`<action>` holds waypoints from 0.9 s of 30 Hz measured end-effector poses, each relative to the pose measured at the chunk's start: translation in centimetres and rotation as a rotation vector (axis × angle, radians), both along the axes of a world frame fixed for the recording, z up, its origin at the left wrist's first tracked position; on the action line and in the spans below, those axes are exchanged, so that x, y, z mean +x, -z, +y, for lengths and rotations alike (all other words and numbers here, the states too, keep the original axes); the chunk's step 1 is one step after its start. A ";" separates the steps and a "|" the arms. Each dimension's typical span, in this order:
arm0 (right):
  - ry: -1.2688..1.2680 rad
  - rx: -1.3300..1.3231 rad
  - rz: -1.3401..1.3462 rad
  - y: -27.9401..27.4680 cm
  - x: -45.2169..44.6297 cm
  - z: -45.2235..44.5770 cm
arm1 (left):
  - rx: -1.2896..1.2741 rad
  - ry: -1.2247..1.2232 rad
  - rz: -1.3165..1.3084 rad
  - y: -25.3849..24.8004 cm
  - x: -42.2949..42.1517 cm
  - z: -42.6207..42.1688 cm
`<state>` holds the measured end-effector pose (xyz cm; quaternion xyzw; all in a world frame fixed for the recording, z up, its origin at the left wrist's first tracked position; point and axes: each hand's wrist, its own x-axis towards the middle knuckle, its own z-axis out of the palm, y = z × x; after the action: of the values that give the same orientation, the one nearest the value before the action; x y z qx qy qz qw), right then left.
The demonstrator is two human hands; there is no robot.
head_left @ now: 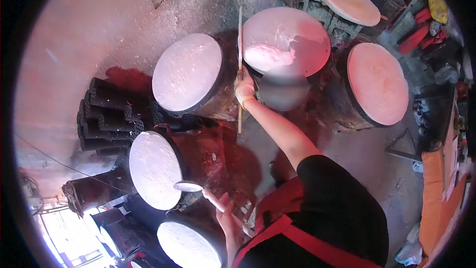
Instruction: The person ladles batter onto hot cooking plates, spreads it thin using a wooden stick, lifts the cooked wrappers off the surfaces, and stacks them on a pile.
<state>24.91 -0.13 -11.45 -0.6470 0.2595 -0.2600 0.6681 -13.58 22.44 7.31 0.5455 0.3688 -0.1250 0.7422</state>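
Observation:
In the head view, my right hand (244, 87), in a pale knit glove, is closed around a long thin stick with a flat pale blade (240, 34). The blade stands along the left edge of the top round griddle (310, 25), where a thick white mass (267, 54) lies on a pale layer. Below that griddle, a grey round shape (283, 89) is blurred. Lower left, my bare left hand (228, 213) grips a ladle (188, 186) by its light handle. The ladle's bowl hangs over the right rim of a white-coated griddle (155, 170).
More pale-coated round griddles stand on drums: one upper left (187, 72), one right (378, 84), one bottom (188, 245). A pale disc (349, 2) rests on blocks at the top right. Black honeycomb coal cylinders (109, 119) are stacked along the left wall. An orange panel (432, 188) stands right.

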 end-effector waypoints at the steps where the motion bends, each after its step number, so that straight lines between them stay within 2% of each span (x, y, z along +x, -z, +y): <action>1: 0.067 -0.014 0.068 -1.9 -1.2 0.2 | 0.003 -0.034 -0.010 0.1 -0.5 0.2; 2: 0.133 -0.028 0.138 -3.5 -2.6 0.5 | 0.000 -0.036 -0.002 0.4 -0.9 0.8; 3: 0.157 -0.073 0.002 -2.1 -3.8 0.4 | 0.017 -0.019 -0.004 1.2 -1.3 1.5; 5: 0.228 -0.396 -0.059 0.0 -8.1 -0.1 | 0.023 -0.006 -0.010 3.1 -1.5 2.8; 6: 0.224 -0.405 -0.061 -0.2 -10.1 -1.2 | 0.042 0.045 -0.020 4.2 -1.3 3.3; 8: 0.065 -0.124 0.197 -0.8 -14.0 -4.4 | 0.105 0.109 -0.070 5.7 -0.6 2.8; 9: -0.013 0.023 0.327 -0.8 -15.8 -6.2 | 0.100 0.107 -0.069 4.8 -0.3 2.0; 11: 0.048 0.186 0.185 1.7 -16.9 -11.3 | 0.117 0.151 -0.056 2.2 0.6 0.1; 12: -0.052 0.217 0.195 -6.1 -20.2 -11.4 | 0.113 0.156 -0.079 1.8 0.8 -0.5; 15: 0.018 0.341 0.216 -9.7 -19.7 -14.1 | 0.152 0.199 -0.102 1.4 0.8 -1.5; 17: -0.006 0.583 -0.139 -9.0 -17.0 -12.9 | 0.143 0.225 -0.136 1.9 0.7 -2.1; 18: -0.011 0.591 -0.015 -11.3 -16.7 -11.6 | 0.164 0.283 -0.151 2.1 0.8 -2.7; 19: -0.134 0.816 0.068 -12.0 -16.8 -10.5 | 0.184 0.342 -0.168 2.0 1.0 -3.4; 21: -0.393 0.377 0.172 -6.7 -16.6 -9.9 | 0.192 0.363 -0.156 1.0 1.6 -5.6; 23: -0.428 0.047 0.225 -5.4 -20.5 -12.5 | 0.199 0.368 -0.144 0.8 2.0 -7.3; 24: -0.279 0.257 0.464 -6.0 -21.8 -14.6 | 0.199 0.372 -0.142 0.8 2.3 -8.1; 25: -0.364 0.445 0.193 -2.7 -22.7 -18.2 | 0.187 0.354 -0.161 1.0 2.5 -9.0; 26: -0.323 0.439 0.296 -5.0 -24.2 -20.6 | 0.177 0.334 -0.174 1.2 2.3 -9.8; 27: -0.350 0.528 0.283 -7.4 -25.0 -23.1 | 0.169 0.315 -0.190 1.1 2.3 -10.6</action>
<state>-0.07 -23.19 -4.00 -0.5163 0.2932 0.0269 0.8042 -11.32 11.88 6.16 0.6660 0.2162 -0.1561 0.6966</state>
